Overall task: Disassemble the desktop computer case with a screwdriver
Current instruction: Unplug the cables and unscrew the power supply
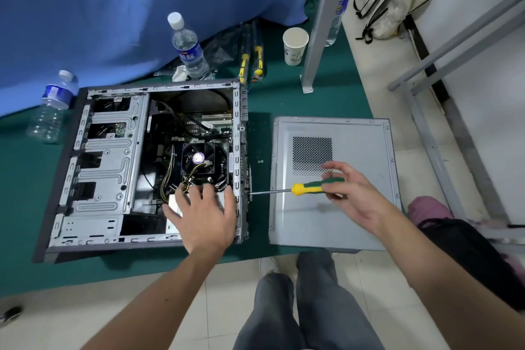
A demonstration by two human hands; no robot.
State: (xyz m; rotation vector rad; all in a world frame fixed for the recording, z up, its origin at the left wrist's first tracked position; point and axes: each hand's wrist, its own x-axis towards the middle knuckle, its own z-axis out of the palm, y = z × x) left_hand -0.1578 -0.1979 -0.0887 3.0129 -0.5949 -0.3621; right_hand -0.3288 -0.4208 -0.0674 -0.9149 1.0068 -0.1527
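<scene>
An open desktop case (108, 167) lies on its side on a green mat, with its motherboard, a CPU fan (199, 158) and drive cage exposed. My left hand (203, 213) rests flat, fingers spread, on the silver power supply in the case's near right corner. My right hand (350, 193) pinches the green and yellow handle of a screwdriver (304, 188). Its shaft runs left, and the tip touches the case's rear panel (244, 193). The removed side panel (355, 207) lies flat to the right of the case.
Two small screws (260, 161) lie on the mat between case and panel. Two water bottles (189, 48) (54, 105), a paper cup (295, 45) and spare screwdrivers (251, 64) sit behind the case. A grey table leg (321, 25) stands at the back right. My knees (298, 301) are below.
</scene>
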